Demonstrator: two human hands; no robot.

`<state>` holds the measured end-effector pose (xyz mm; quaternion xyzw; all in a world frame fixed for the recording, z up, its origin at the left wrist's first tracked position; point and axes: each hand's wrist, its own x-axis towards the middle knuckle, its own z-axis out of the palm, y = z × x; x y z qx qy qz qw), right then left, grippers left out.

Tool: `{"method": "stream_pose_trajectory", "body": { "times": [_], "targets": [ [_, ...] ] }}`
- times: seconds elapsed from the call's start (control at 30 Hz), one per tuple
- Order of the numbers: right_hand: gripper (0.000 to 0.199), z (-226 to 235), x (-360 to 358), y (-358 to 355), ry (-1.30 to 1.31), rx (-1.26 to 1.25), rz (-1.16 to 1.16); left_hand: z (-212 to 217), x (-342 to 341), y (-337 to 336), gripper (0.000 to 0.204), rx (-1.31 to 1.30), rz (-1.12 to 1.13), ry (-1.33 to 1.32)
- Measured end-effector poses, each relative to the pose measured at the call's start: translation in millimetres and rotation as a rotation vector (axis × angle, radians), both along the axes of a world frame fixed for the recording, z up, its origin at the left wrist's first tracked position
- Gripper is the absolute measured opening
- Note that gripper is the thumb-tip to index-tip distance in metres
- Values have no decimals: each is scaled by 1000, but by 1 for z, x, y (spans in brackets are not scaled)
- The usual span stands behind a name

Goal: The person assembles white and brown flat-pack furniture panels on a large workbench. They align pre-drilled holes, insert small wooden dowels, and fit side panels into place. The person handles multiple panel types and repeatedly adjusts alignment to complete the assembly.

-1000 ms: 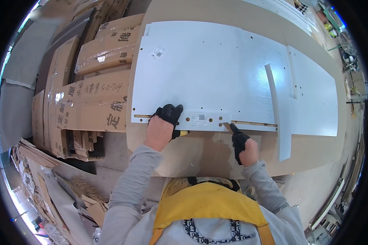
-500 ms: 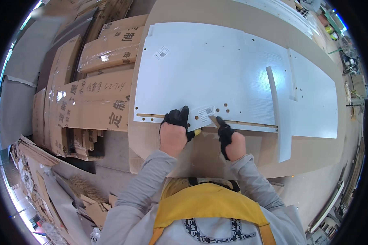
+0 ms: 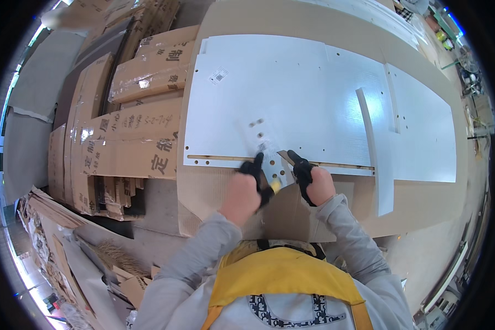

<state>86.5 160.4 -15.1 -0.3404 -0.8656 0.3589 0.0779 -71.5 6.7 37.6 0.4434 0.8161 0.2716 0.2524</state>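
Observation:
A small white board (image 3: 279,179) with round holes is at the panel's near edge, partly smeared by motion. My left hand (image 3: 247,187), in a black fingerless glove, grips its left side; a yellow bit (image 3: 275,187) shows at those fingers. My right hand (image 3: 309,179), gloved alike, is closed round a flat, narrow blade-like tool (image 3: 284,156), whose tip points up and left toward the small board. Its handle is hidden in the palm. Beneath both lies a large white panel (image 3: 269,77) with drilled holes and a slot along its near edge.
A white strip (image 3: 375,159) lies across the panel's right part and overhangs its near edge. Brown cardboard (image 3: 225,187) lies under the panels. Taped cartons (image 3: 132,137) are stacked at the left. Cardboard scraps (image 3: 132,289) lie at the lower left.
The small board has turned and shifted, its holes and label now blurred. My left hand has moved right and nearer to me with it. The right hand stays almost in place with the tool.

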Motion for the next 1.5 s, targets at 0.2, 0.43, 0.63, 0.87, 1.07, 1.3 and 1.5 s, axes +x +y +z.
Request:
{"method": "stream_pose_trajectory", "body": {
  "times": [0.2, 0.43, 0.63, 0.87, 1.07, 1.3, 1.5],
  "targets": [
    [8, 12, -11, 26, -55, 52, 236, -33, -52, 72, 52, 204, -57, 482],
    [6, 23, -30, 51, -123, 90, 549, -45, -66, 93, 58, 427, -286, 275],
    [8, 20, -56, 56, -160, 152, 745, -60, -77, 103, 47, 300, -360, 305],
    [5, 27, -21, 29, -231, 163, 811, -63, -77, 105, 32, 216, -319, 352],
    [8, 23, 28, -1, -187, 148, 637, -59, -74, 103, 31, 370, -217, 386],
    [10, 8, 49, -37, -155, 160, 368, -55, -70, 105, 28, 419, -172, 404],
    [11, 5, 15, -96, -39, 102, 243, -59, -69, 103, 28, 317, -165, 391]
  ]
}}
